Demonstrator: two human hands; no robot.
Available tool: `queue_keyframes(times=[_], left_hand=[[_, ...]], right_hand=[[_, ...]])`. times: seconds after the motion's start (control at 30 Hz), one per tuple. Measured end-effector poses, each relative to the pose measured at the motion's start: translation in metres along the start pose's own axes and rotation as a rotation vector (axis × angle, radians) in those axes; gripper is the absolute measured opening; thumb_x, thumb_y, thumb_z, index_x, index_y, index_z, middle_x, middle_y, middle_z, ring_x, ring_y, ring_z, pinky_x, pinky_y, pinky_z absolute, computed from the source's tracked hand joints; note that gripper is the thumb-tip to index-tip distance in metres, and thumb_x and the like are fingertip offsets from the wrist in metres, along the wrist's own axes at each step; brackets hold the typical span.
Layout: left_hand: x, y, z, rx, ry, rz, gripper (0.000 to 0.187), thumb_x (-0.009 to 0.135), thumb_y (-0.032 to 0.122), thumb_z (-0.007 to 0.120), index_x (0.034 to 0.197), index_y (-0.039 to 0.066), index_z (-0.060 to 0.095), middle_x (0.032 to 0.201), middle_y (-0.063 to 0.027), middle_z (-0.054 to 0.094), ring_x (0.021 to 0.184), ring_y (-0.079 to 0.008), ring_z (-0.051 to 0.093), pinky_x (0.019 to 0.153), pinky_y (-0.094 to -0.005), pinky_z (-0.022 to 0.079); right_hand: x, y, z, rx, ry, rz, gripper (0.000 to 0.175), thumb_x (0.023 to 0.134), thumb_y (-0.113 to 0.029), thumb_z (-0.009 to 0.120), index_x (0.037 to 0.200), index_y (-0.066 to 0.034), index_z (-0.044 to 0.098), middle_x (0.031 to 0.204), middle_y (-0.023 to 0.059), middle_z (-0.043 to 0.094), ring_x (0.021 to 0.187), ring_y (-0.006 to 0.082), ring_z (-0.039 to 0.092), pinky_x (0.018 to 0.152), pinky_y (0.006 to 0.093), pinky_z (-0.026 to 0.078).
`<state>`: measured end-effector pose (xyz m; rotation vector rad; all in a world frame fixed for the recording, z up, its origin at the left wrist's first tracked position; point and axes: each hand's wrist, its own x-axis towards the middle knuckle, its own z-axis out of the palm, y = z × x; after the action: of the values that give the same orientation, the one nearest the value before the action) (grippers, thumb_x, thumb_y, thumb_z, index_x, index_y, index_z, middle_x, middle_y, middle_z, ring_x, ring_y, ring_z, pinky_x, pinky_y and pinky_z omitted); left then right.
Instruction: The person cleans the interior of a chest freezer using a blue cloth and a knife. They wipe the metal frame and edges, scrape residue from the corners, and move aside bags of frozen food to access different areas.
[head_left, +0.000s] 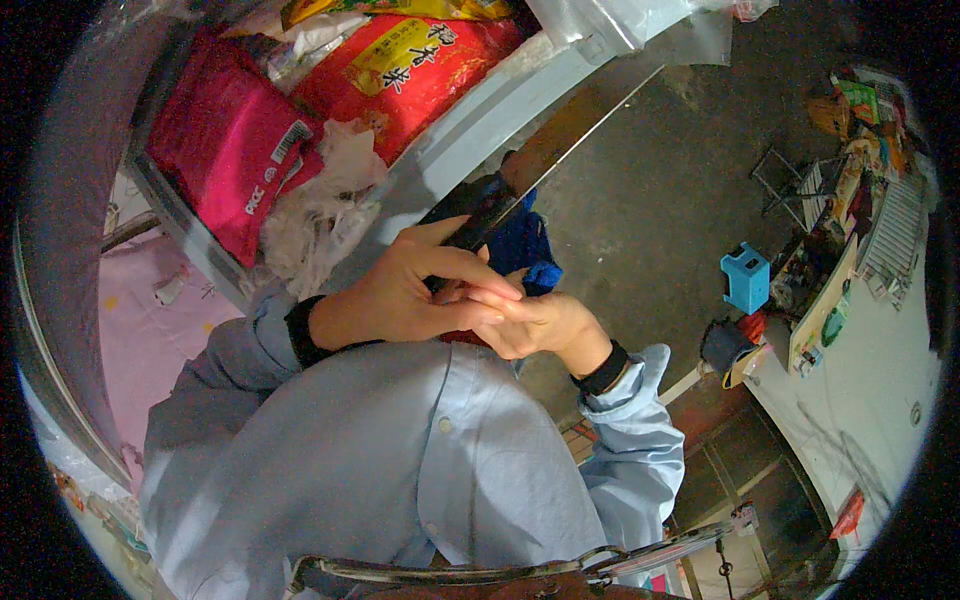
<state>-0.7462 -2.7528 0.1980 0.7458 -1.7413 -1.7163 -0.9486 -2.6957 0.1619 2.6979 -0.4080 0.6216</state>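
My left hand and my right hand meet in front of my waist, fingertips touching and fingers bent. Whether something small lies between the fingers cannot be made out. Both wrists end in black cuffs below grey-blue shirt sleeves. Just beyond the hands there is a dark glossy panel with a bright straight edge. Some dark blue fabric shows past that edge, and a brighter blue bunched piece appears right behind my right hand.
At the upper left, a magenta bag, a crumpled clear plastic bag and a red printed sack lie by a pale ledge. A blue plastic stool, a dark cap and a folding metal frame are to the right.
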Motion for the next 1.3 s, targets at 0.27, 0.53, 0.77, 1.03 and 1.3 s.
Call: queue_keyframes(times=[0.27,0.53,0.77,1.03,1.3], left_hand=[[-0.003,0.002,0.002,0.041,-0.010,-0.026,0.017,0.077,0.019,0.077,0.092,0.010,0.076,0.075,-0.0058,0.058,0.069,-0.0164,0.053,0.060,-0.0287,0.041],[-0.013,-0.024,-0.006,0.106,0.194,-0.351,0.017,0.085,0.021,0.069,0.082,0.004,0.070,0.072,-0.0085,0.063,0.066,-0.0174,0.053,0.060,-0.0307,0.042],[-0.042,-0.067,-0.034,0.213,0.549,-0.534,0.024,0.095,0.022,0.057,0.097,0.003,0.072,0.080,-0.0055,0.068,0.074,-0.0103,0.057,0.064,-0.0291,0.043],[-0.065,-0.078,-0.047,0.340,0.551,-0.549,0.025,0.097,0.023,0.056,0.097,0.005,0.073,0.084,-0.0074,0.067,0.075,-0.0127,0.058,0.066,-0.0281,0.043],[-0.062,-0.084,-0.041,0.295,0.574,-0.479,0.024,0.097,0.023,0.057,0.096,0.005,0.074,0.082,-0.0088,0.063,0.077,-0.0150,0.058,0.068,-0.0288,0.043]], right_hand=[[0.002,-0.003,0.002,-0.010,0.075,0.001,0.024,0.087,-0.024,0.051,0.082,-0.0078,0.068,0.085,0.0091,0.071,0.092,0.0185,0.067,0.112,0.0359,0.036],[0.029,-0.015,0.022,0.499,0.158,0.435,0.017,0.076,-0.008,0.069,0.066,-0.0040,0.056,0.057,0.0053,0.049,0.067,0.0229,0.064,0.098,0.0404,0.049],[0.053,-0.025,0.104,0.940,0.543,1.135,0.021,0.073,0.008,0.072,0.060,0.0005,0.056,0.052,0.0096,0.050,0.060,0.0241,0.065,0.095,0.0447,0.052],[0.037,-0.032,0.143,0.991,0.511,1.335,0.022,0.081,0.004,0.069,0.063,0.0020,0.056,0.060,0.0098,0.058,0.078,0.0229,0.070,0.095,0.0411,0.052],[0.035,-0.031,0.145,0.977,0.513,1.296,0.025,0.081,0.004,0.068,0.061,0.0020,0.054,0.055,0.0077,0.053,0.049,0.0182,0.052,0.102,0.0474,0.049]])
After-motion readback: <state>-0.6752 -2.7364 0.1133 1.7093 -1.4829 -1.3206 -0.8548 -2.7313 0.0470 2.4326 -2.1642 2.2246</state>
